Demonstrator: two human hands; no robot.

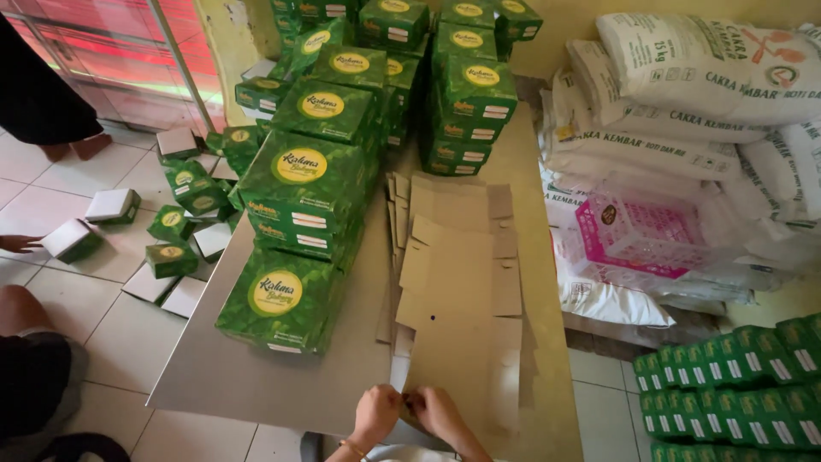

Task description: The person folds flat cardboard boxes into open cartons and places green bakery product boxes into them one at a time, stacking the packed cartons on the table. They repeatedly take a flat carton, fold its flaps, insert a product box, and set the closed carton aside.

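Both hands down at the bottom edge, left hand [376,413] and right hand [438,412], knuckles nearly touching, fingertips pinched onto the near corner of the flat cardboard blank [462,291] on top of the pile. Thumbs tucked under, so can't really tell how much of the flap sits between the fingers.

Blank runs straight away from the hands, long axis pointing up the grey table [256,376] toward the far wall, near end right at the fingers and far end up by the green box stacks [316,180]. Rest of the sheet lies a bit right of centre, so right hand closer to the bulk of it, left hand more on the outer corner.

More unfolded blanks fanned underneath, edges sticking out on the left. Finished green boxes stacked high to the left of the pile, touching or just beside it. White flour sacks [684,103] and a pink crate [646,231] off to the right, well apart. Small green and white boxes [171,239] scattered on the tiled floor at left, with someone else's hand [17,244] near them.
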